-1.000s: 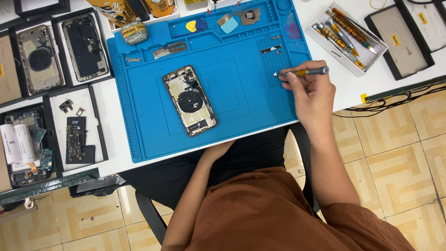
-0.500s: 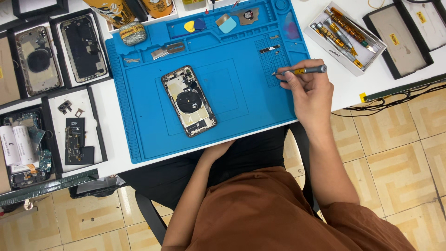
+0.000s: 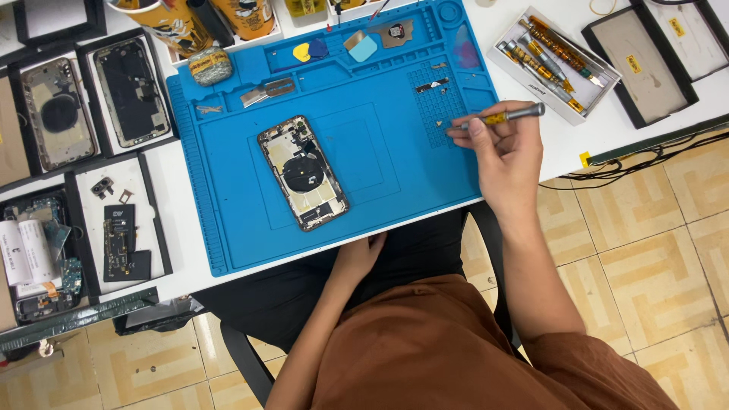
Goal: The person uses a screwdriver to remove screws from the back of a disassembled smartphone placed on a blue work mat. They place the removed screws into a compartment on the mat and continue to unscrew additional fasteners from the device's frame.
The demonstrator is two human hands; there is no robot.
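Note:
An opened phone (image 3: 303, 172) lies back-open on the blue work mat (image 3: 228, 220), left of its middle. My right hand (image 3: 505, 156) holds a small grey and yellow screwdriver (image 3: 507, 115) over the mat's grid of tiny compartments (image 3: 437, 106) at the right, its tip by a few small screws. My left hand (image 3: 363, 254) rests at the table's near edge below the mat, touching nothing on it, fingers loosely curled.
A box of screwdrivers (image 3: 553, 57) sits right of the mat. Black trays hold phone housings (image 3: 91, 102) and circuit parts (image 3: 121, 228) at the left. Picks and small parts lie along the mat's top. Cables (image 3: 645, 163) run off the right edge.
My right hand with the screwdriver has shifted slightly toward the grid of compartments; the left hand and phone have not moved.

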